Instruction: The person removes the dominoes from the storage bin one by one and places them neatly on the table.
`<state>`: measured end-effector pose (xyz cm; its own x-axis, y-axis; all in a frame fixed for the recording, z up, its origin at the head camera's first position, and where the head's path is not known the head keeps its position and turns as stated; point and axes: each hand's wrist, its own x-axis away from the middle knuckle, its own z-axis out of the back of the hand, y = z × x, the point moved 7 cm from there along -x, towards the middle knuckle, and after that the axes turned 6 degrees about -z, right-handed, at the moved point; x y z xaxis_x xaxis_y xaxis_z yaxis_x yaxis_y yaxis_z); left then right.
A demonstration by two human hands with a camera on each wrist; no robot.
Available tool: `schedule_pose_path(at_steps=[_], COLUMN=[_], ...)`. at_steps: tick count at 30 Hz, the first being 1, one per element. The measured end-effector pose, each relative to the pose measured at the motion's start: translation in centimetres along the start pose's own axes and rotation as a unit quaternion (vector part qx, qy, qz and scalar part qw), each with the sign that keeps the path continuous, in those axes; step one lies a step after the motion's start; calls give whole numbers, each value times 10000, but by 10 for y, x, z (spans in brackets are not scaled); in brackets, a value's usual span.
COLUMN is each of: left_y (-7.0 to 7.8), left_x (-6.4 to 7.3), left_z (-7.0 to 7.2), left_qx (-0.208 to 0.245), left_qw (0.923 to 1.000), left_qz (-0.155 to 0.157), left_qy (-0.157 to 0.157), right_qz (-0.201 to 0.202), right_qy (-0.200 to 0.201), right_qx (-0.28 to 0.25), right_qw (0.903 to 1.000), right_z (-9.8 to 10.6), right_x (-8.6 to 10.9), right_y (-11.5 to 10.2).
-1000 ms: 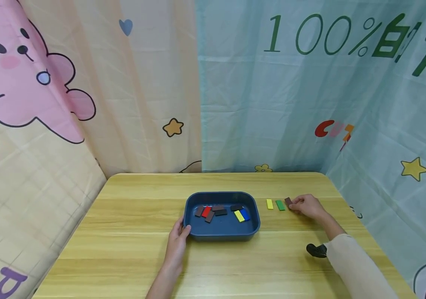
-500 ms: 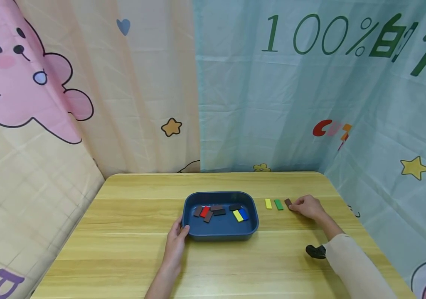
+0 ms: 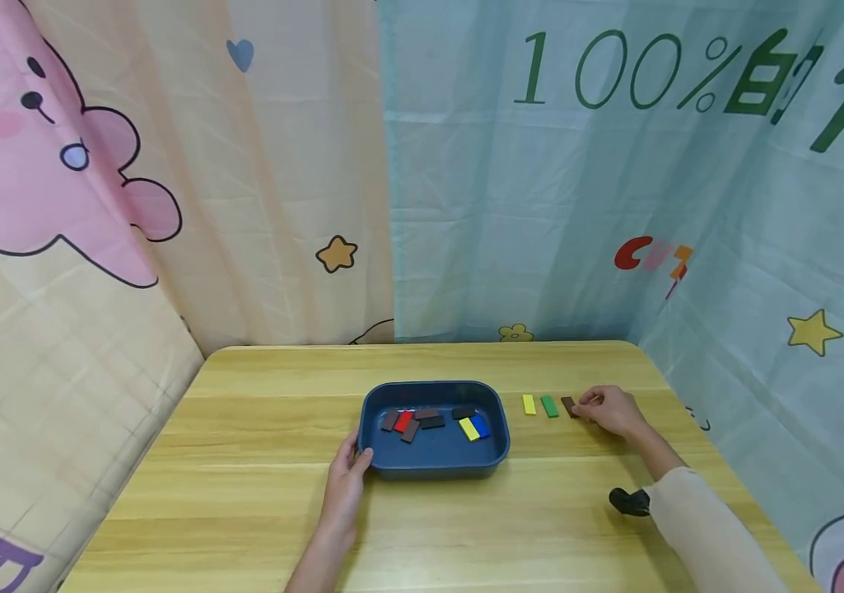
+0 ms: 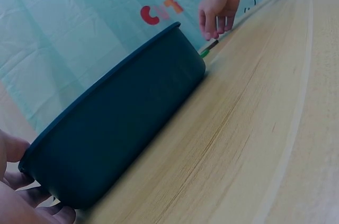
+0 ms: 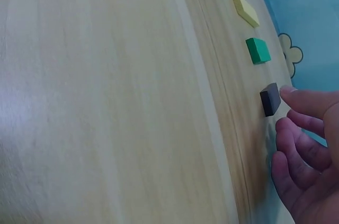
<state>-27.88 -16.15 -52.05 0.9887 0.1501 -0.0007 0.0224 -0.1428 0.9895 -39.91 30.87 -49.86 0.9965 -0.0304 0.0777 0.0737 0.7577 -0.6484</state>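
Note:
A dark blue rectangular bin (image 3: 434, 473) stands on the table, holding several small flat blocks in red, brown, black, yellow and blue. My left hand (image 3: 343, 492) grips its left end, thumb at the rim and fingers against the outer wall. To the right of the bin, a yellow block (image 3: 529, 404), a green block (image 3: 549, 407) and a brown block (image 3: 568, 407) lie in a spaced row. Beside the brown block is my right hand (image 3: 609, 410), fingers loosely bent; in the right wrist view the thumb tip sits just off the block's edge.
The wooden table (image 3: 258, 461) extends around the bin on all sides. Printed curtains (image 3: 303, 165) hang behind and beside it. A black piece (image 3: 629, 501) sticks out from the right sleeve above the table.
My right fingers have let go of the brown block, which now lies in line with the green and yellow ones. The left hand keeps its hold on the bin. The head view shifts slightly.

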Motion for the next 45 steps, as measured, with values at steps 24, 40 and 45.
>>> schedule_pose_path(at_steps=[24,40,45], left_y=[-2,1,1], left_x=[0,1,0], left_z=[0,-1,-1], left_qx=[-33,-58,-51], left_qw=[10000,10000,10000], left_qz=[-25,-5,10], left_qy=[8,8,26], right_qz=[943,1452,1736], right_qy=[-253,-659,-858], right_qx=[73,113,35], right_qw=[9952,9871,9811], right_z=[-7,-21,-27], right_x=[-8,-14,-14], right_y=[-56,-96,-116])
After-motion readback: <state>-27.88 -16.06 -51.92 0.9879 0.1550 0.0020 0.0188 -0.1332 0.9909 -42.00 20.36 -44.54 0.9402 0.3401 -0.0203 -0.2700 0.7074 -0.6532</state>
